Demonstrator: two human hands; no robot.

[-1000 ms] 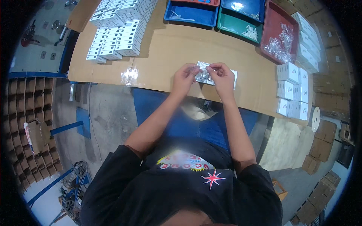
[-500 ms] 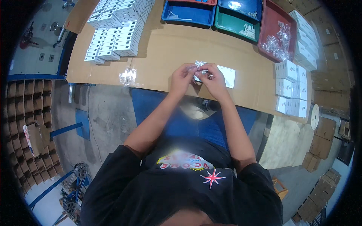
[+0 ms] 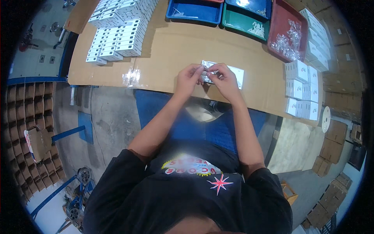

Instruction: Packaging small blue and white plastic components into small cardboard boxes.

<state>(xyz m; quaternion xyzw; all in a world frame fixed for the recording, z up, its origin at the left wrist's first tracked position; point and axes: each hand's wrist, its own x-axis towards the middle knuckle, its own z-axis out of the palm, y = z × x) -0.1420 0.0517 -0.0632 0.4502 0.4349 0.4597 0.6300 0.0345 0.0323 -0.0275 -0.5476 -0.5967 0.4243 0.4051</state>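
Close together over the near edge of the table, my left hand (image 3: 189, 79) and my right hand (image 3: 226, 82) meet with pinched fingers. Between their fingertips is a small shiny piece (image 3: 205, 69), partly clear or silvery; it looks like a little plastic bag, but the fingers cover most of it. Beneath and beyond the hands lies a small white box (image 3: 238, 75), its flat white part showing to the right of my right hand. The box's left part, with a dark printed or shadowed area, is mostly hidden by my fingers.
Stacked white boxes (image 3: 128, 39) stand at the far left of the cardboard-covered table (image 3: 171, 46). More white boxes (image 3: 302, 91) line the right edge. At the back are a blue tray (image 3: 194, 12), a green tray (image 3: 243, 25) with white pieces, and a red tray (image 3: 280, 39) with clear bags.
My right hand's fingers have shifted slightly while both hands stay over the white box. The view has moved a little.
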